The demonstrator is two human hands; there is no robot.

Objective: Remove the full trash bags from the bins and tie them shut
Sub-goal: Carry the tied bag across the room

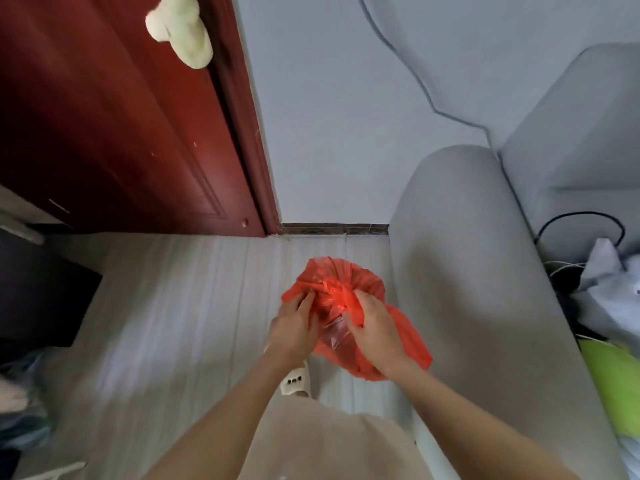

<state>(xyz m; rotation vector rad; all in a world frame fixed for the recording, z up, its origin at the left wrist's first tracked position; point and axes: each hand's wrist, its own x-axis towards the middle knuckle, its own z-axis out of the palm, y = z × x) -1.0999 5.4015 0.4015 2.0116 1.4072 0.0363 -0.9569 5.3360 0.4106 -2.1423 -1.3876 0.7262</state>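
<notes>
Two hands gather the neck of a red plastic trash bag (341,284) over a pale plank floor (180,306), beside a grey sofa arm (460,271).

Head view: the bag hangs just below frame centre, at about 5 o'clock, already out of any bin; none can be made out. The left hand (296,327) pinches the bunched film at the bag's 8 o'clock edge, fingers curled into it. The right hand (375,327) is curled round a loose flap that trails off toward 4 o'clock. The thin film looks light, soft and slippery, and easily torn; the gathered neck between the two grips is likely the best hold for knotting. A dark red door (114,133) stands at 10 o'clock.
</notes>
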